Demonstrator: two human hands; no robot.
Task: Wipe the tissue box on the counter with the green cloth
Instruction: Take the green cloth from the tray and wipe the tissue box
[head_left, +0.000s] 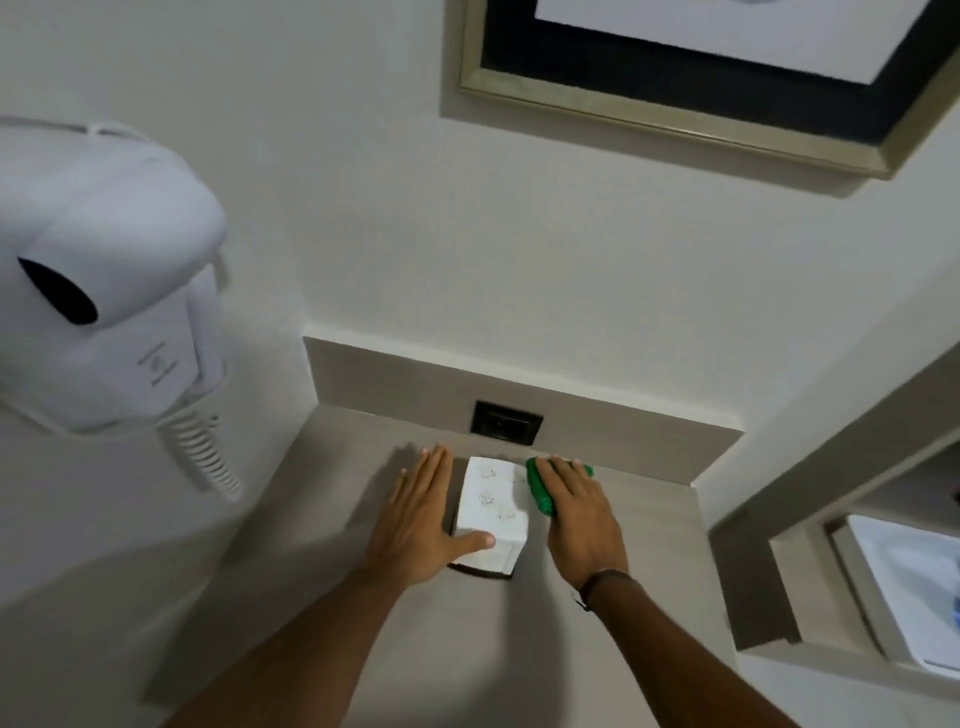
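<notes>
A white tissue box (491, 506) stands on the grey counter (467, 623), near the back wall. My left hand (418, 525) lies flat against the box's left side, its thumb hooked over the near top corner. My right hand (579, 512) presses a green cloth (540, 491) against the box's right side; most of the cloth is hidden under the fingers.
A black wall socket (506, 422) sits in the backsplash just behind the box. A white wall-mounted hair dryer (98, 296) with a coiled cord hangs at the left. A framed picture (675, 78) hangs above. A white basin (904, 592) lies lower right.
</notes>
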